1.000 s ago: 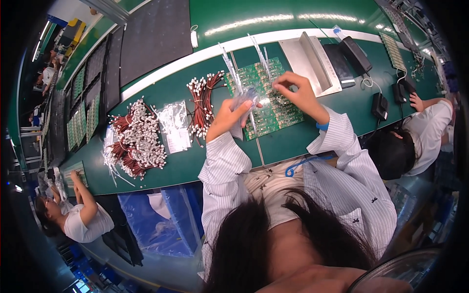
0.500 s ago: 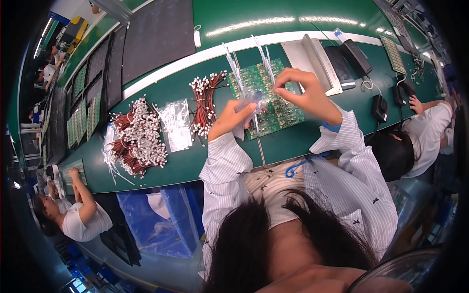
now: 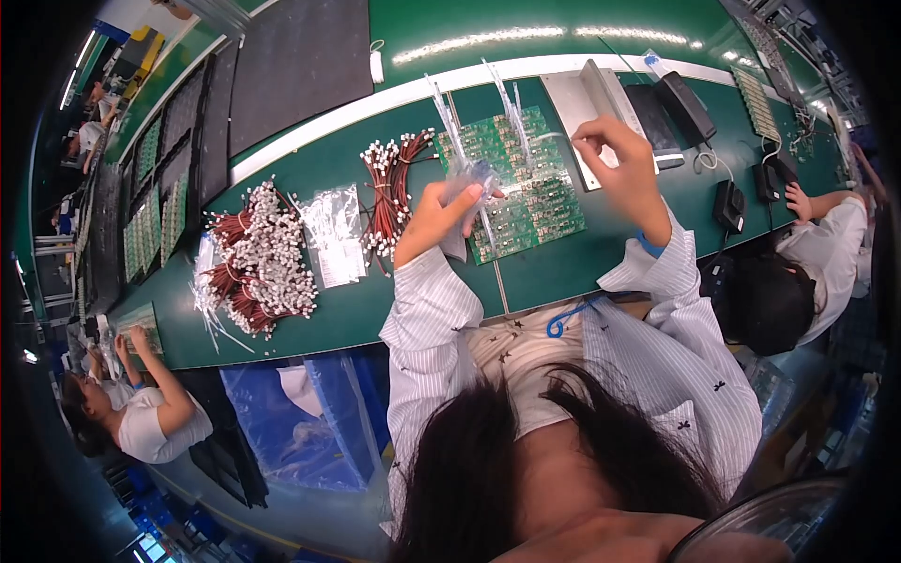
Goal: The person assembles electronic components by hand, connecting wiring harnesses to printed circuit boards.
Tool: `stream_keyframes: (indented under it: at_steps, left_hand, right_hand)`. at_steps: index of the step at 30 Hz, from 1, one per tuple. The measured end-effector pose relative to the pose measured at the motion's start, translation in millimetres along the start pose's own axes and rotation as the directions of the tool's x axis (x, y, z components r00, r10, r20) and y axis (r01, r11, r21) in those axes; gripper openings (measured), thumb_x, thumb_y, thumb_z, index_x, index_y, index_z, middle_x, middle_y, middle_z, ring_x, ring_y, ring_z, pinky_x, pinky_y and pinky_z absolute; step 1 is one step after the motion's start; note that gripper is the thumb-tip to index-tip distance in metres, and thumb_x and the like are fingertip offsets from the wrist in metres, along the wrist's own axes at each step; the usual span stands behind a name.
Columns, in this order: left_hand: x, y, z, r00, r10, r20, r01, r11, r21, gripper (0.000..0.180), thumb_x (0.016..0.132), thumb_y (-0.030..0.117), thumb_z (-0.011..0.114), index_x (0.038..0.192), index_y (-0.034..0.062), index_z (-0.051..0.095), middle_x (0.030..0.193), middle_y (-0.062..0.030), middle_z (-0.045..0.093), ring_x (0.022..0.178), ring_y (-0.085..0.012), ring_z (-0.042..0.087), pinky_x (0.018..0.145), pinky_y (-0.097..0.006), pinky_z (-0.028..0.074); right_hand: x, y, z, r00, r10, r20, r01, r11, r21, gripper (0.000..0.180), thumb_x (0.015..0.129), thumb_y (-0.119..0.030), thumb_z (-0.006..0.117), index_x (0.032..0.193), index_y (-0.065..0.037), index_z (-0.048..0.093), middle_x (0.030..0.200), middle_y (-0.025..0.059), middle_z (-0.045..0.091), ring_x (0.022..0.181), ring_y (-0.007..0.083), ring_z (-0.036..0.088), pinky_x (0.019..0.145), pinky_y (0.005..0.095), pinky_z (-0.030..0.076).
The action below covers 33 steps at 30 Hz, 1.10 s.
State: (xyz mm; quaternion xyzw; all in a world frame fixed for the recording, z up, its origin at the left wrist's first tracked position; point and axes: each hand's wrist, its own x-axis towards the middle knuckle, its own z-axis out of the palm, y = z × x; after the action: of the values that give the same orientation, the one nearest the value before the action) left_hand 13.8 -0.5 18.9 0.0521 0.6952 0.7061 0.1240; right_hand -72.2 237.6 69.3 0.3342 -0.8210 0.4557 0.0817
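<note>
My left hand [image 3: 434, 223] is closed around a crumpled clear plastic bag [image 3: 481, 174] over the left part of a green circuit board panel [image 3: 556, 197]. Bluish bits show through the bag; I cannot make out what they are. To the right of the panel, my right hand [image 3: 621, 169] is raised in a pinch. A thin white strip [image 3: 552, 135] sticks out leftward from its fingertips. Long whitish strips [image 3: 514, 108] rise in two bunches from the panel, which lies flat on the green bench [image 3: 375, 314].
Left of the panel lie bundled red-brown cables with white plugs [image 3: 383, 197], a clear packet [image 3: 335, 235] and a larger cable heap [image 3: 267, 258]. A metal bracket [image 3: 601, 98] and black adapter [image 3: 683, 108] are at right. Co-workers sit at left [image 3: 160, 418] and right [image 3: 821, 253].
My right hand has moved right and slightly up, away from the panel, and the white strip now shows at its fingertips. My left hand has barely shifted and still holds the bag.
</note>
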Motion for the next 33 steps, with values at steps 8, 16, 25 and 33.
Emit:
stream_keyframes:
  at_steps: [8,16,25,33]
  left_hand:
    - [1.9,-0.9,0.5,0.996,0.007,-0.094,-0.011,0.999,-0.047,0.036,0.086,0.034,0.047,0.095,0.0021,0.062,0.05,0.0021,0.045,0.046,-0.0042,0.041,0.046,-0.019,0.033]
    - [3.5,-1.7,0.5,0.997,0.007,-0.08,-0.013,0.997,-0.072,0.035,0.087,0.032,0.047,0.095,0.0014,0.061,0.051,0.0021,0.047,0.046,-0.004,0.042,0.046,-0.018,0.033]
    - [4.0,-0.8,0.9,0.997,0.003,-0.081,-0.007,0.998,-0.06,0.034,0.087,0.032,0.047,0.095,0.0014,0.061,0.051,0.0021,0.047,0.046,-0.0039,0.042,0.046,-0.018,0.033]
    - [3.5,1.0,2.2,0.996,-0.014,-0.089,0.009,0.998,-0.061,0.034,0.087,0.032,0.047,0.095,0.0013,0.061,0.051,0.0019,0.047,0.046,-0.0041,0.042,0.046,-0.019,0.033]
  right_hand:
    - [-33.0,29.4,30.2,0.956,0.266,0.121,-0.286,0.772,0.568,0.004,0.075,0.0,0.058,0.078,0.001,0.055,0.073,0.0038,0.054,0.07,0.0083,0.054,0.064,0.0211,0.045]
    - [-36.5,40.1,46.3,0.983,-0.092,0.162,0.087,0.996,0.033,0.007,0.07,-0.003,0.062,0.075,-0.003,0.057,0.077,0.0057,0.058,0.075,0.0219,0.055,0.068,0.0311,0.04]
    - [-37.9,43.4,50.4,0.983,-0.081,0.166,0.088,0.996,-0.034,0.007,0.07,-0.005,0.062,0.075,-0.005,0.059,0.08,0.0035,0.058,0.078,0.0203,0.053,0.071,0.0306,0.037]
    - [-38.8,43.2,51.5,0.987,-0.101,0.121,0.107,0.993,-0.044,0.007,0.069,-0.005,0.062,0.076,-0.005,0.059,0.08,0.0035,0.058,0.077,0.0205,0.053,0.07,0.0304,0.036]
